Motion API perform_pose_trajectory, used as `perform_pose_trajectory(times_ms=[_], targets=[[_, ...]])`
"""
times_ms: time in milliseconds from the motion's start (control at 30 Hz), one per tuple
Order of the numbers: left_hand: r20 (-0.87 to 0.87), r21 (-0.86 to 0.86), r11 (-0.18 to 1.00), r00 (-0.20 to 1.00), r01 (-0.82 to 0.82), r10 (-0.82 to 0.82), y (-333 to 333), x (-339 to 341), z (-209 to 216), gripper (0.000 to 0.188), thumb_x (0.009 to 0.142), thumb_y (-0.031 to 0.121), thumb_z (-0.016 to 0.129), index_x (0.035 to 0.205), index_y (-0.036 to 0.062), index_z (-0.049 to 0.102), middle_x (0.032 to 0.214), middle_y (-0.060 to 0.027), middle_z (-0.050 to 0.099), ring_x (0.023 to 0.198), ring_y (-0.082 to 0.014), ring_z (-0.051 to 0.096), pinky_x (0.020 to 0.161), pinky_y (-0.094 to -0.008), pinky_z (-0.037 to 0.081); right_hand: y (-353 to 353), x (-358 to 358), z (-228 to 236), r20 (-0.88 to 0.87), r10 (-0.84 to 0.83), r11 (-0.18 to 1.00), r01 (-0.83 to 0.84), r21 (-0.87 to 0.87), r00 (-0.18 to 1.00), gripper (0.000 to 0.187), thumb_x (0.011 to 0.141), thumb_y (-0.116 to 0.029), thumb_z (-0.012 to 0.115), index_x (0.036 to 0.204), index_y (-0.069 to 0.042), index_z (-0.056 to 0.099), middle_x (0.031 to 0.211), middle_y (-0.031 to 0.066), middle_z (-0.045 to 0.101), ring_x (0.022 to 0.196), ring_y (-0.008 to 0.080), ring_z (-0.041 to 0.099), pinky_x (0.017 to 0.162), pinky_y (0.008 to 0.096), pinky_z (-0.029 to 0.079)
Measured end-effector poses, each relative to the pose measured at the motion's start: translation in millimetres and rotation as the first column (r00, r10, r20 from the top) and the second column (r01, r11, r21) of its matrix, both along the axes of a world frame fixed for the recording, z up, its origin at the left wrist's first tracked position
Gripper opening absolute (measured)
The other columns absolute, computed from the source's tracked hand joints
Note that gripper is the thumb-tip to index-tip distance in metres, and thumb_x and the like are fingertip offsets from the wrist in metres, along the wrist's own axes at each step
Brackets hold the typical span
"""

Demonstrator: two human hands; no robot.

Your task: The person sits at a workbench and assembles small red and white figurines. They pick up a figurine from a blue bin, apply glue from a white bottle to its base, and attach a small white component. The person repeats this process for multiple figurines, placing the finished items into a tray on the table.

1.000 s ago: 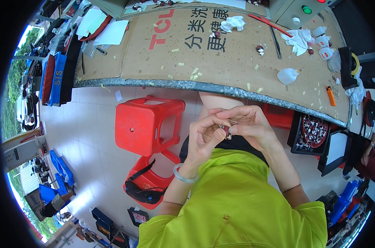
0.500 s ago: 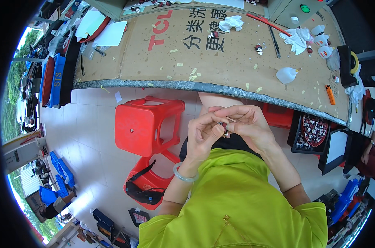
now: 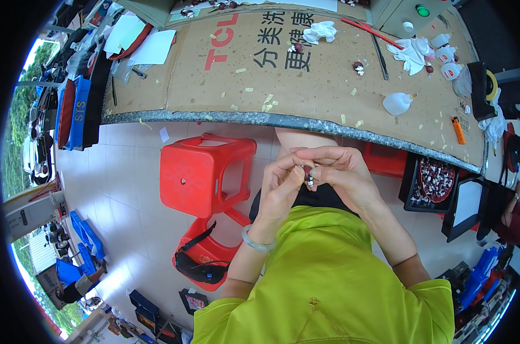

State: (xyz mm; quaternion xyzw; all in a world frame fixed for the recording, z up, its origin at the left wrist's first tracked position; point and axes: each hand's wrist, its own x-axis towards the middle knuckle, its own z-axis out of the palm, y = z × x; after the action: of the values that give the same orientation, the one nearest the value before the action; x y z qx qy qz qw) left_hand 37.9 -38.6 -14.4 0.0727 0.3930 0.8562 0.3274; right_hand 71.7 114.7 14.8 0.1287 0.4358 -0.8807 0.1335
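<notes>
Over my lap, just off the table's near edge, both hands are brought together around a small dark-red and white figurine (image 3: pixel 309 176). My left hand (image 3: pixel 283 180) is closed, its thumb and fingers pinching one side of it. My right hand (image 3: pixel 341 172) grips the other side, thumb against forefinger. Fingers hide part of the figurine, so its full shape cannot be made out. Similar dark-red and white figurines lie on the cardboard-covered table, one (image 3: pixel 358 67) at the right and another (image 3: pixel 296 48) beside a crumpled white cloth (image 3: pixel 320 32).
Ahead is the cardboard table top (image 3: pixel 214 92) with a stone-like edge. On its right are a white squeeze bottle (image 3: pixel 397 104), an orange cutter (image 3: pixel 458 131) and red sticks (image 3: pixel 371 33). Red stools (image 3: pixel 191 178) stand left; a black tray (image 3: pixel 414 198) of small pieces sits under the table's right.
The figurine has been turned between my fingers, and more of its white part shows below them. My hands have shifted only slightly.
</notes>
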Motion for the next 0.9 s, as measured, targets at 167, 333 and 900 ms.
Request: perform_pose_trajectory(times_ms=[167, 333, 900], targets=[[0.035, 0.017, 0.999, 0.999, -0.027, 0.026, 2.6, 1.2, 2.0, 0.032, 0.093, 0.026, 0.051, 0.096, -0.0055, 0.056, 0.088, -0.0135, 0.059, 0.073, -0.017, 0.055, 0.067, -0.0273, 0.043, -4.8, 1.1, 1.8, -0.014, -0.05, 0.998, 0.051, 0.037, 0.999, 0.027, 0.079, 0.001, 0.059, 0.106, 0.003, 0.064, 0.108, 0.0134, 0.063, 0.075, 0.0104, 0.059, 0.063, 0.0233, 0.049], [0.053, 0.033, 0.998, 0.997, -0.06, 0.058, 5.2, 3.3, 0.6, 0.031, 0.093, 0.026, 0.05, 0.097, -0.0047, 0.055, 0.085, -0.011, 0.059, 0.073, -0.0156, 0.055, 0.067, -0.0266, 0.044, -10.7, 1.8, 4.2, -0.014, -0.105, 0.987, 0.106, 0.119, 0.994, 0.027, 0.079, 0.004, 0.057, 0.105, 0.002, 0.064, 0.11, 0.0128, 0.063, 0.073, 0.0071, 0.056, 0.062, 0.0222, 0.047], [0.187, 0.157, 0.984, 0.981, -0.084, 0.054, 7.7, -0.4, -2.3, 0.033, 0.089, 0.027, 0.057, 0.102, -0.0038, 0.052, 0.092, -0.0108, 0.054, 0.086, -0.018, 0.05, 0.076, -0.0272, 0.04, 15.5, 4.6, 2.3, -0.251, -0.441, 0.715, 0.506, 0.482, 0.862, 0.024, 0.084, -0.001, 0.058, 0.108, 0.004, 0.059, 0.098, 0.0094, 0.064, 0.088, 0.0123, 0.06, 0.074, 0.0233, 0.047]])
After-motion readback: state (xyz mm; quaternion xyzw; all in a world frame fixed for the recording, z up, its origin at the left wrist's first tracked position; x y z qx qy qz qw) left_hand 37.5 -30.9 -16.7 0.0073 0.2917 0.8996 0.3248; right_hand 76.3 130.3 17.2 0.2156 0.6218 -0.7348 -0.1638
